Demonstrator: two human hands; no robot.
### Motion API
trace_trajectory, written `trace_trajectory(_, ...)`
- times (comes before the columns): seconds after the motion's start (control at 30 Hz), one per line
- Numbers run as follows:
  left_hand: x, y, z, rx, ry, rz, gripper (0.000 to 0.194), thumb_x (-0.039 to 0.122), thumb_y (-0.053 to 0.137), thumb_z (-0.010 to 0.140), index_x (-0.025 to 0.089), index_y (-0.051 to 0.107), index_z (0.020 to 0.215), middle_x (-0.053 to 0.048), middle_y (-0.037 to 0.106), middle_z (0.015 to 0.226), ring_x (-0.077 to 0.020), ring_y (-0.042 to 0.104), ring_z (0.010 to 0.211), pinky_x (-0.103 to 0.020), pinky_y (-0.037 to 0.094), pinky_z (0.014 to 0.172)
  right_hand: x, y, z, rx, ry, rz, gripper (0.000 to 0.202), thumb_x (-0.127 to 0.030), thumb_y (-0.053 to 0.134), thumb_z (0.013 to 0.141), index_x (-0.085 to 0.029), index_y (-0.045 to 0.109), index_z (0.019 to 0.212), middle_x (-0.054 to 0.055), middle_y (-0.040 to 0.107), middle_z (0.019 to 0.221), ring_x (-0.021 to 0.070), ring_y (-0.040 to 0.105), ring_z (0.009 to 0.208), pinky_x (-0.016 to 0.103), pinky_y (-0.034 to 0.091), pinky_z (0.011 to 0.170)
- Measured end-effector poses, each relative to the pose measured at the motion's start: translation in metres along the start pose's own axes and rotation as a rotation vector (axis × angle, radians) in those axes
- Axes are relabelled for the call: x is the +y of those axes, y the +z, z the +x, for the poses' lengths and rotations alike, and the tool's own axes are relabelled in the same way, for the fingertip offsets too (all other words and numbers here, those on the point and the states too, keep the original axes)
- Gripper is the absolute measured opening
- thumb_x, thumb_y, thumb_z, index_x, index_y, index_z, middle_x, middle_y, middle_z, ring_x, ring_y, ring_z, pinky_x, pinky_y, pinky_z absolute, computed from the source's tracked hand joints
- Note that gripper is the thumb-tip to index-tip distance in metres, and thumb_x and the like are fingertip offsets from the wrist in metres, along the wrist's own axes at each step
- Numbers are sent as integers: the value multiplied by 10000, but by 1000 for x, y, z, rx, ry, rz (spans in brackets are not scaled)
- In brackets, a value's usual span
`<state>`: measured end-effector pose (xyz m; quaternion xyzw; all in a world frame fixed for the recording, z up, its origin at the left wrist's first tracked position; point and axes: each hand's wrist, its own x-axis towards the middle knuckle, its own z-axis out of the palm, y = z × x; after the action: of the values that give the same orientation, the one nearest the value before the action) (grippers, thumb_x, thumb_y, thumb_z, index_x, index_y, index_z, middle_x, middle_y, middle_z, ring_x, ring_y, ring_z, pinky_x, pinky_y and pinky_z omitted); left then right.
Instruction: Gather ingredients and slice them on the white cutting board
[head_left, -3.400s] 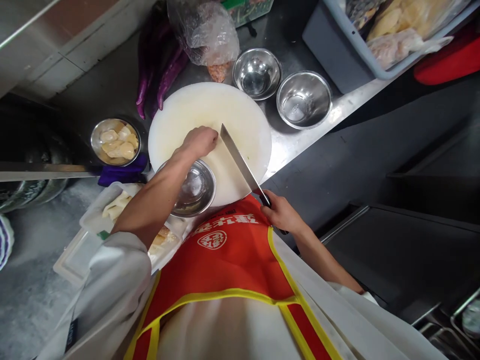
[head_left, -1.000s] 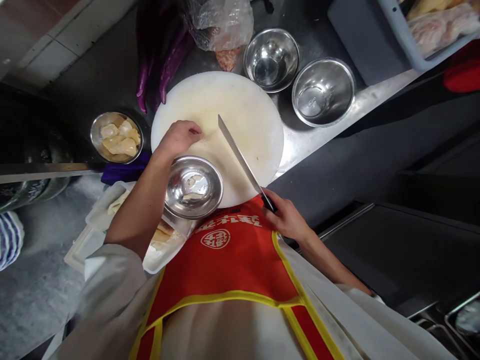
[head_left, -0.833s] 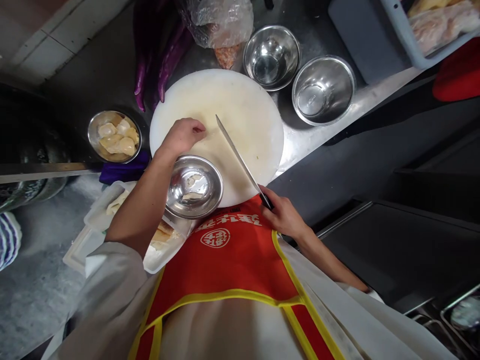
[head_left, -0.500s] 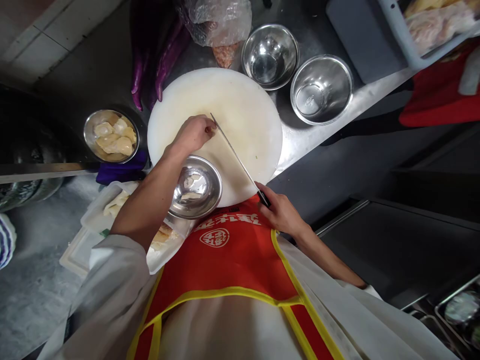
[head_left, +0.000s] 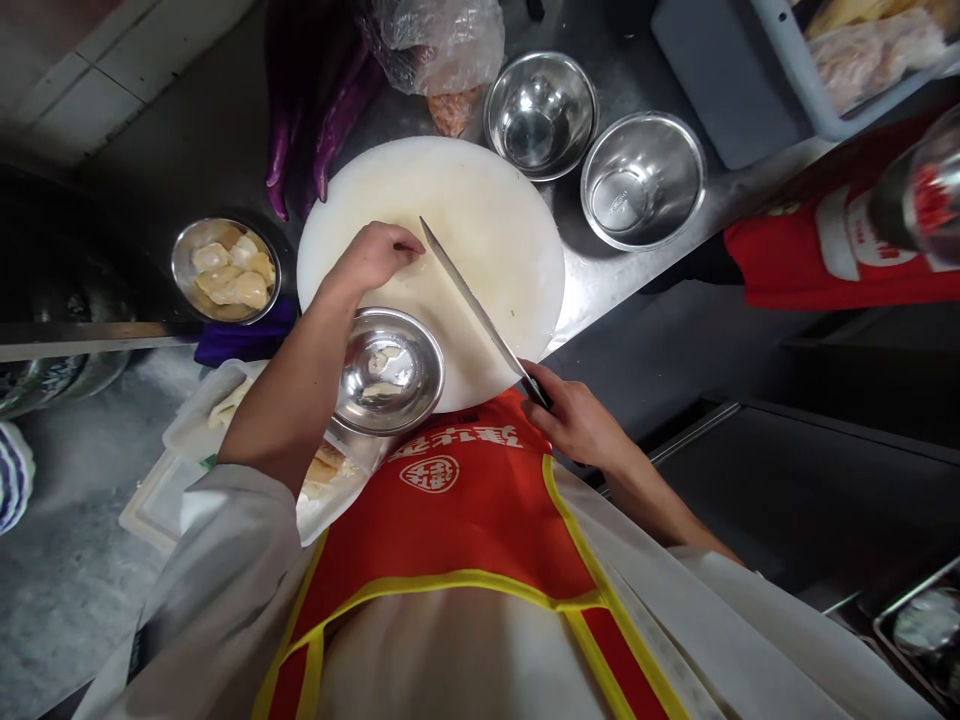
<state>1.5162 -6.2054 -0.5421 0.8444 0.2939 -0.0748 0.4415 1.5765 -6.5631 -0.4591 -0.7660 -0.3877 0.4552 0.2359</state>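
Observation:
My right hand point(head_left: 576, 415) is wrapped round the dark handle of a kitchen knife point(head_left: 476, 305). Its long blade slants up and left over a round white cutting board point(head_left: 510, 235). Near the blade's tip, my left hand point(head_left: 375, 257) is over the board with its fingers pressed together; what they hold, if anything, I cannot make out. Just below that hand sits a steel bowl point(head_left: 420, 375) with a few pale slices point(head_left: 384, 360) in it, overlapping the board's lower left edge.
Left of the board stands a small bowl of pale yellowish pieces point(head_left: 236, 280). Purple eggplants point(head_left: 330, 135), a plastic bag point(head_left: 450, 45) and two steel bowls point(head_left: 541, 115) lie beyond it. A grey bin point(head_left: 727, 80) stands at upper right, near a person in a red apron point(head_left: 780, 245).
The knife has shifted slightly, its blade turning to show more of its flat side and moving a little away from my left hand. The person in red has come further in from the right.

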Motion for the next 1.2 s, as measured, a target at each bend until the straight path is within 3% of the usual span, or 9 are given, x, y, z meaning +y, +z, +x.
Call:
trace_trajectory(0.2,-4,-9,-6,31,-92,-62,130,202,727,754,182,795,862,-25,739,789,-182,668,797,-307,531,801,-2,2,-1,-36,-22,12,585,-270,437,922,-166,482,1496,71,761,947,204,665,768,305,454,707)
trace_trajectory(0.43,-7,-10,-10,-57,-55,65,98,227,770,705,220,796,799,-40,761,806,-230,703,857,-348,534,883,1,3,3,-37,-35,-28,580,-259,445,925,-170,479,1497,73,769,974,212,681,808,295,458,725)
trace_trajectory(0.8,0,-4,-16,-72,-35,52,154,184,732,717,189,795,857,-54,771,904,-215,697,883,-335,527,877,1,3,4,-52,-61,-82,570,-252,425,944,-145,453,1504,91,766,984,213,673,791,293,419,696)
trace_trajectory(1.03,-13,-7,-7,68,-175,-190,123,131,700,757,169,778,844,-50,716,750,-180,651,731,-353,551,777,0,1,5,-66,-37,-101,557,-277,415,962,-144,447,1502,99,763,1005,225,678,812,293,423,691)
trace_trajectory(1.2,-12,-9,-8,48,-197,-176,104,141,725,742,176,780,823,-32,686,697,-180,648,717,-356,544,782,-3,-1,7,-67,-40,-66,541,-268,422,961,-149,458,1487,114,764,1074,237,691,876,300,438,721)
